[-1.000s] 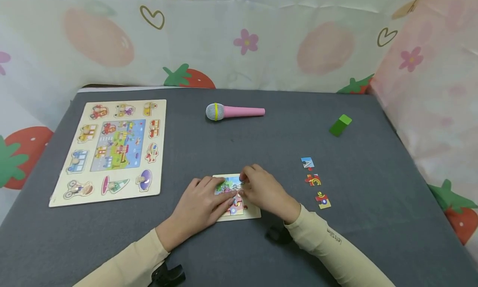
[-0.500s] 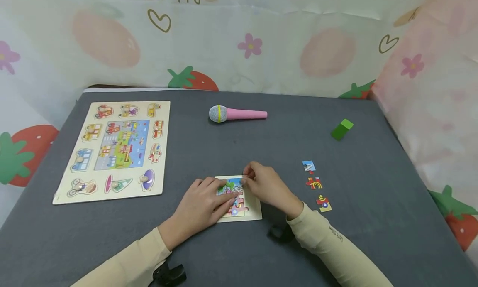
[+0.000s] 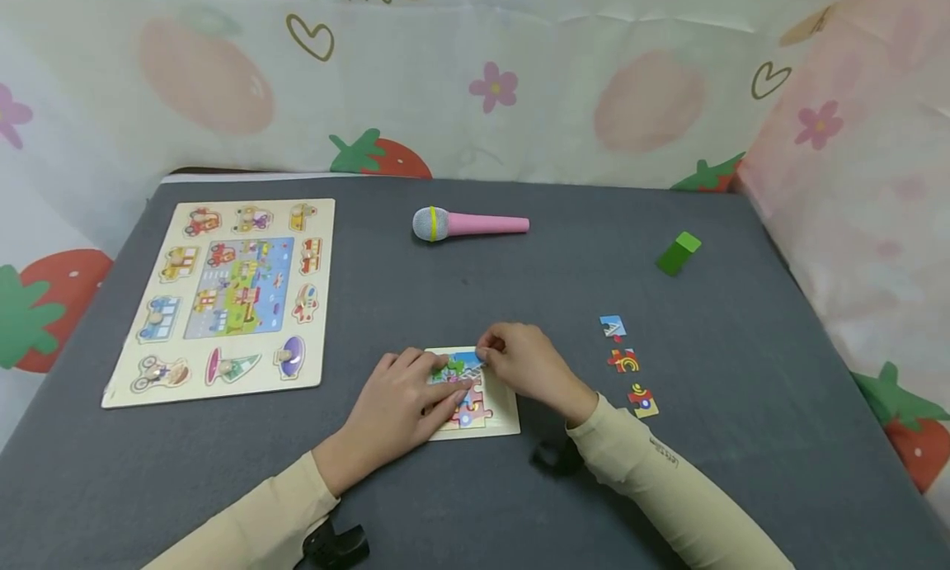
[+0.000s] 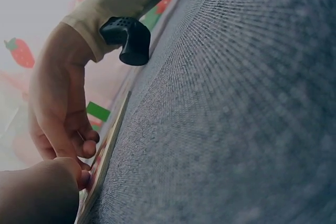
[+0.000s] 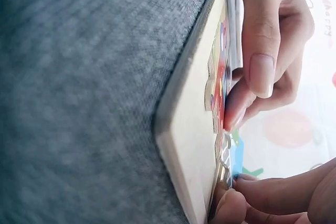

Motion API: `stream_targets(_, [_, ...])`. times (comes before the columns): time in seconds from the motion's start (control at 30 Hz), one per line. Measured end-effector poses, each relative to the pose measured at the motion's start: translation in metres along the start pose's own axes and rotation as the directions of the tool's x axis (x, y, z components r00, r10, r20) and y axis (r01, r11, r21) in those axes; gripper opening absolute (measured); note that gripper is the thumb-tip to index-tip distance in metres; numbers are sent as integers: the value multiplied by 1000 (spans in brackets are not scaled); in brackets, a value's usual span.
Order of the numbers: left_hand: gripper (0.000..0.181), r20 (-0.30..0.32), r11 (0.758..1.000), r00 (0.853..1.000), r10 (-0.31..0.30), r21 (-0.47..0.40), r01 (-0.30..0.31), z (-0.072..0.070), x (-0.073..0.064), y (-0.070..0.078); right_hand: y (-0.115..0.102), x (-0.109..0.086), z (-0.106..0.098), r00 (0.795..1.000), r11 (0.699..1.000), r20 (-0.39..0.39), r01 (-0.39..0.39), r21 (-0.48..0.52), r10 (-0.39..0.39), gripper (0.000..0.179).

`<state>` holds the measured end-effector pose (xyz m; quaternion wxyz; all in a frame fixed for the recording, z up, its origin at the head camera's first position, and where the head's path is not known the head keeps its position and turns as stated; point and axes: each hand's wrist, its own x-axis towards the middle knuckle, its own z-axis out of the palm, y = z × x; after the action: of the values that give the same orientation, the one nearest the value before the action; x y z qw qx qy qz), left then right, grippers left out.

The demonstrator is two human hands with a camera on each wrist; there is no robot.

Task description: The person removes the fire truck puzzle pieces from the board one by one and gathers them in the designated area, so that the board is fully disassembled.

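A small jigsaw board (image 3: 505, 417) with a pale wooden frame lies on the grey tabletop, partly filled with colourful pieces. My left hand (image 3: 401, 397) rests across its left side, fingers stretched over the picture. At the top right of the picture, my right hand (image 3: 530, 368) pinches a blue puzzle piece (image 5: 239, 161) between thumb and index finger, right at the edge of the fitted pieces. In the right wrist view the left fingertips (image 5: 261, 77) press near the red part. Three loose puzzle pieces (image 3: 623, 360) lie in a column right of the board.
A large wooden vehicle puzzle board (image 3: 215, 380) with knobbed pieces lies on the left. A pink toy microphone (image 3: 486, 224) is at the back middle, and a green block (image 3: 679, 253) at the back right. A printed curtain (image 3: 549, 141) hangs behind the table.
My right fingertips have shifted slightly up along the picture's right edge, uncovering more of the board's right side. My left hand stays in place. The head view has shifted a little.
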<state>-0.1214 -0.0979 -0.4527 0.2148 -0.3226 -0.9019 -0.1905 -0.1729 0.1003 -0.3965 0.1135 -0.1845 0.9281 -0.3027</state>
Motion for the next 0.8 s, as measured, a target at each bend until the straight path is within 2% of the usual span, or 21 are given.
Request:
stream_targets(0.4, [19,22,997,998,-55,-53,56,-1,1,1,-2,2,-2,1000,1000,12,9,-3,-9,11])
stream_targets(0.8, [19,19,997,998,-56,-58,57,0,1,0,-2,3,-7,998,998,40,-42,37,40,10])
